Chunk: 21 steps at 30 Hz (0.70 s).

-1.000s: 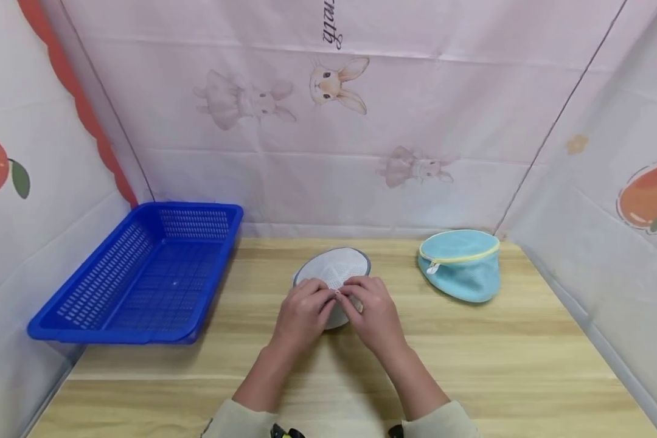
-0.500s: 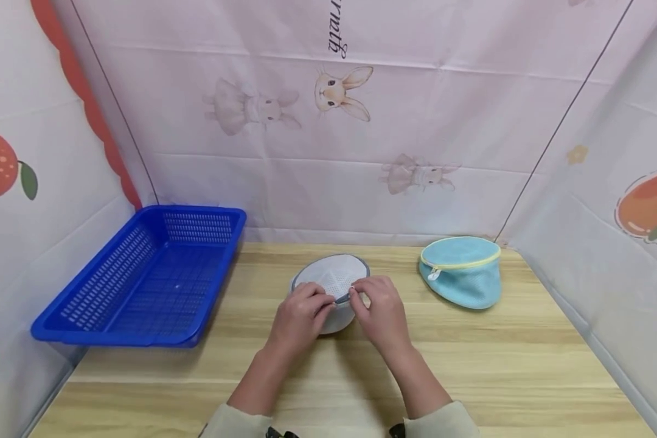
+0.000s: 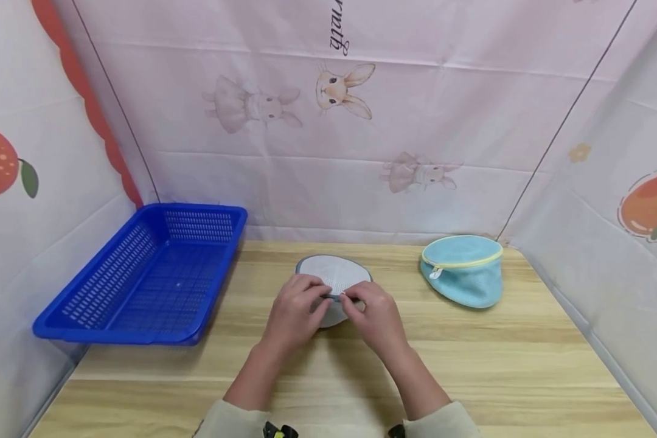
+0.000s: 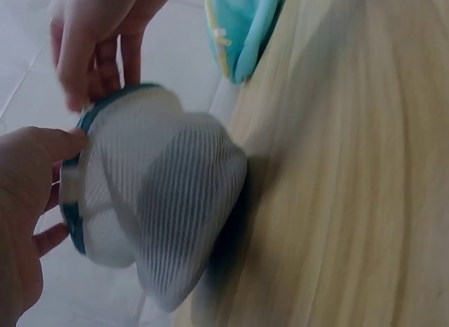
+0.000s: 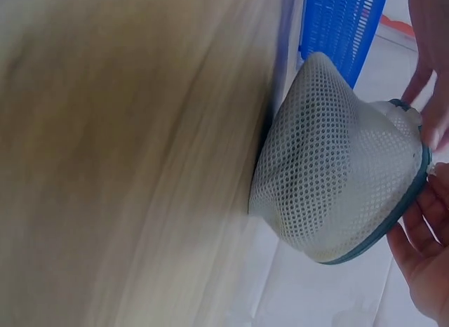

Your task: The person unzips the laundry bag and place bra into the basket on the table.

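A white mesh laundry bag (image 3: pixel 328 267) with a dark teal zipper rim stands on the table before me, its lid facing up. My left hand (image 3: pixel 297 309) pinches the rim at its near side. Close beside it, my right hand (image 3: pixel 376 311) pinches at the rim around a small pale zipper pull. From the left wrist, the bag's ribbed-looking side (image 4: pixel 189 201) bulges down to the wood. The right wrist view shows its holed mesh wall (image 5: pixel 316 158) and the teal rim curving under my right fingers (image 5: pixel 414 236).
A blue plastic basket (image 3: pixel 216 292) stands at the left of the table (image 3: pixel 504 365). At the back right sits a light blue mesh bag (image 3: pixel 465 283) with a yellow zipper. Printed cloth walls (image 3: pixel 306 194) enclose the back and both sides.
My hands began close together at the rim. The right hand moved right, leaving a gap, then came back left toward the left hand. The bag's rim shifted slightly; basket and blue bag stayed put.
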Motion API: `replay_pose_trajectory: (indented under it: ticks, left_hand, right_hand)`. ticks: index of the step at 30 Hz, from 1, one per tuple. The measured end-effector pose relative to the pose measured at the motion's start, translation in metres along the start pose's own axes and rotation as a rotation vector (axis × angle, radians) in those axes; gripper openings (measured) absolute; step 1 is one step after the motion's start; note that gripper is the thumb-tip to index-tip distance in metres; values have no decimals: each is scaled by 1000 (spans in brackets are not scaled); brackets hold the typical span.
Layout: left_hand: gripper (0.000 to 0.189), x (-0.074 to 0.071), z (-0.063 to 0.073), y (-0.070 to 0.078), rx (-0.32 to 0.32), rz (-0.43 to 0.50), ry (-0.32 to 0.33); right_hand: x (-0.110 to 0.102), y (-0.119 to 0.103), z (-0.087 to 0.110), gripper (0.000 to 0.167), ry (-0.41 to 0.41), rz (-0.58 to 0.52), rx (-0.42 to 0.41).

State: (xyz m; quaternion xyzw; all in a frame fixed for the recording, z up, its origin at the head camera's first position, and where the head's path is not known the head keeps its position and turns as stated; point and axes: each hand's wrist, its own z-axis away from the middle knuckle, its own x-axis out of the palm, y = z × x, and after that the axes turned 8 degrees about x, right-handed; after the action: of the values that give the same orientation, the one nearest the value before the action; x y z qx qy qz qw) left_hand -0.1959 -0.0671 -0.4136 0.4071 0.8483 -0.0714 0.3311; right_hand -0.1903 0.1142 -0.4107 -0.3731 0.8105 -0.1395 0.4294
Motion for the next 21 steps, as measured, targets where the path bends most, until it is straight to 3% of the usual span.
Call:
replay_pose_trajectory:
  ticks: [6,10,15,21]
  left_hand:
    - [10,6,-1,9,17,-30,-42]
    - [7,7,-2,10,15,6,-54]
    - [7,3,-3,7,-21,58,-86]
    - [7,-2,-1,0,-74,53,-92]
  right_hand:
    - [4,-3,2,5,47,26,-46]
    - [3,-3,2,6,67,53,-39]
    - [1,0,2,6,93,94,7]
    - [-2,5,0,3,93,105,67]
